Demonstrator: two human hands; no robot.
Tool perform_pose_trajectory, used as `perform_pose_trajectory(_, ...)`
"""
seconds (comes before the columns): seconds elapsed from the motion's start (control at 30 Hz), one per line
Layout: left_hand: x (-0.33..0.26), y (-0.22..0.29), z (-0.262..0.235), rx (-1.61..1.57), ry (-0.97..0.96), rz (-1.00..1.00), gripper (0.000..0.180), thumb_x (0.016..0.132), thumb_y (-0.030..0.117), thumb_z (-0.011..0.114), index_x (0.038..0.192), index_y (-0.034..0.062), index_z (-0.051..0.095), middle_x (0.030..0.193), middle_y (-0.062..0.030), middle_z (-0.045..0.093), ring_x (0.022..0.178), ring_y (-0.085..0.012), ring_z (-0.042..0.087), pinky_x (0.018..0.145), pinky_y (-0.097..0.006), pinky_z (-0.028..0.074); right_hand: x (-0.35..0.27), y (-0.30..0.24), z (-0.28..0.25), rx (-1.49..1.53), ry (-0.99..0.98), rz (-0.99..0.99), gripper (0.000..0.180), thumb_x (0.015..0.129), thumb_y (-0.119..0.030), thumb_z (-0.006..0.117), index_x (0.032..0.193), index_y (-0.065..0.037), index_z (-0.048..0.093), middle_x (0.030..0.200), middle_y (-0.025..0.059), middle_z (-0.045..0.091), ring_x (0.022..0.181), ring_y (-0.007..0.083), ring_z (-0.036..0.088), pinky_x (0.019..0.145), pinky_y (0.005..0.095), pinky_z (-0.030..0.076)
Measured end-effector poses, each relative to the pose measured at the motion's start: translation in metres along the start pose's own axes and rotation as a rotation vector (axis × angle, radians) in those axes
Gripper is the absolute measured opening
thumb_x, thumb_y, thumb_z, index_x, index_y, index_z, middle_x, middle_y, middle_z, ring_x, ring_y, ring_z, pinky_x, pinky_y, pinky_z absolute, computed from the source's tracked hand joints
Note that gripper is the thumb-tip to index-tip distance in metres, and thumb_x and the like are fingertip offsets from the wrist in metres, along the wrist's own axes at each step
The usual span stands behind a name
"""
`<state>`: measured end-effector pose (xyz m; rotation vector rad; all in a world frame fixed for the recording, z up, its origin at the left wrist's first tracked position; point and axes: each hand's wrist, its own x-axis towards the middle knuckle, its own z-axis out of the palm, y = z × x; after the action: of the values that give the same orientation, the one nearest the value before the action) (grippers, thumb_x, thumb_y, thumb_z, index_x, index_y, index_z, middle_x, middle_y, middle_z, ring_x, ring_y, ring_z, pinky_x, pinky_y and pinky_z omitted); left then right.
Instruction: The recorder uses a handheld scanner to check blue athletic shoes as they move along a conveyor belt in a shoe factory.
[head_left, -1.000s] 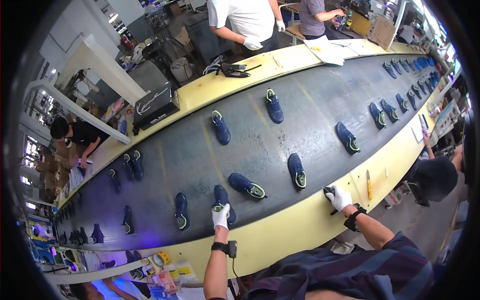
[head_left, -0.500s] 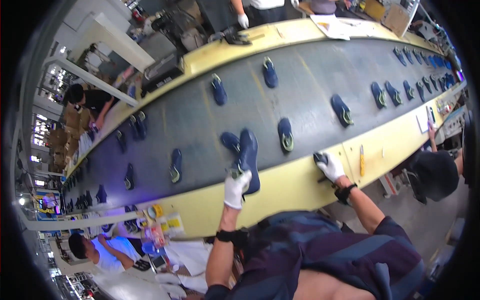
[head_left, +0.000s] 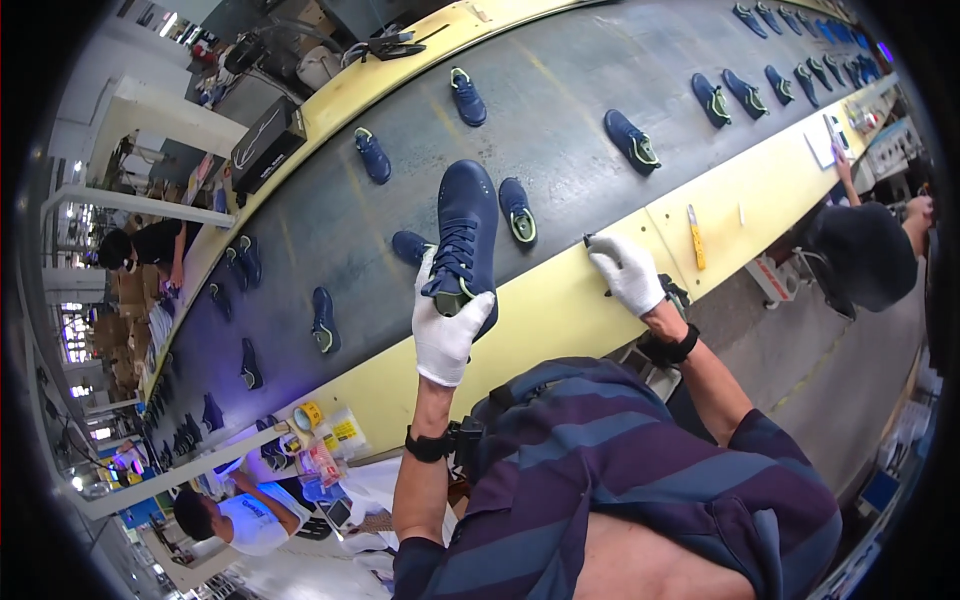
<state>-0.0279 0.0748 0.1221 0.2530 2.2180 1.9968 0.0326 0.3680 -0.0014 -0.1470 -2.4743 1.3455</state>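
My left hand [head_left: 445,330], in a white glove, grips a dark navy lace-up shoe [head_left: 466,225] by its heel end. The shoe is held up over the near edge of the conveyor belt, toe pointing away, laces and pale green lining showing. Behind it lies another navy shoe [head_left: 410,246], partly hidden. A shoe with a green-edged opening [head_left: 518,212] rests on the belt just right of the held one. My right hand [head_left: 628,272], also gloved, is over the yellow ledge with fingers curled. A small dark bit shows at its fingertips; what it belongs to is hidden.
More navy shoes lie spread along the dark belt [head_left: 560,120]. A yellow cutter [head_left: 696,237] lies on the yellow ledge [head_left: 570,285] to my right. A black box [head_left: 268,145] stands on the far ledge. A person in a black hat [head_left: 855,255] is at right; others work at left.
My left hand has raised the shoe and turned its laces into view. The view has shifted, and less of the dark thing at my right hand now shows.
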Motion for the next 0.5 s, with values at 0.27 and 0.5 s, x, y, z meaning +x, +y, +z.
perform_pose_trajectory(0.27,-0.008,0.016,0.017,0.667,0.124,0.232,0.100,0.068,0.013,0.093,0.151,-0.0018,0.040,0.126,-0.0223,0.054,0.116,-0.0402,0.060,0.104,-0.046,0.049,0.008,-0.109,-0.004,0.140,-0.135,-0.213,0.028,0.090,-0.008,0.078,0.116,-0.004,0.068,0.096,0.0136,0.073,0.085,0.0297,0.073,0.075,0.0367,0.058)
perform_pose_trajectory(0.5,-0.012,0.000,0.012,0.985,0.118,0.379,0.090,0.074,0.020,0.086,0.149,-0.0020,0.042,0.120,-0.0259,0.057,0.107,-0.0435,0.060,0.095,-0.051,0.049,0.043,-0.180,-0.003,-0.126,-0.424,-0.458,0.028,0.089,-0.017,0.074,0.114,-0.010,0.065,0.087,0.0126,0.068,0.078,0.0345,0.070,0.068,0.0457,0.054)
